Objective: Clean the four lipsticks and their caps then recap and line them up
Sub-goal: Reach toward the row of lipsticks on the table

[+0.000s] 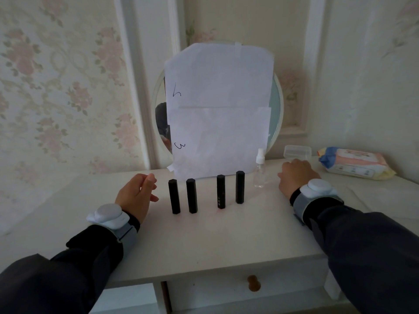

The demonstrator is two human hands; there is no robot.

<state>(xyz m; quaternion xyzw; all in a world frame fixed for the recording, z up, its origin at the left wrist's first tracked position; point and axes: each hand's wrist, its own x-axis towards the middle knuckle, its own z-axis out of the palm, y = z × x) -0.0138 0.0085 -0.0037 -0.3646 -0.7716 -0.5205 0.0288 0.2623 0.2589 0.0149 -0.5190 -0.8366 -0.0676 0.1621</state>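
White dresser top (226, 234), 4 capped lipsticks (205, 193) upright btwn grips, left grip (137, 196) relaxed, right grip (295, 175) curled, both empty

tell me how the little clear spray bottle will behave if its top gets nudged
The spray bottle looks tall and narrow, so it would probably tip easily. It appears nearly empty, so likely light. Its rounded body may roll once down.
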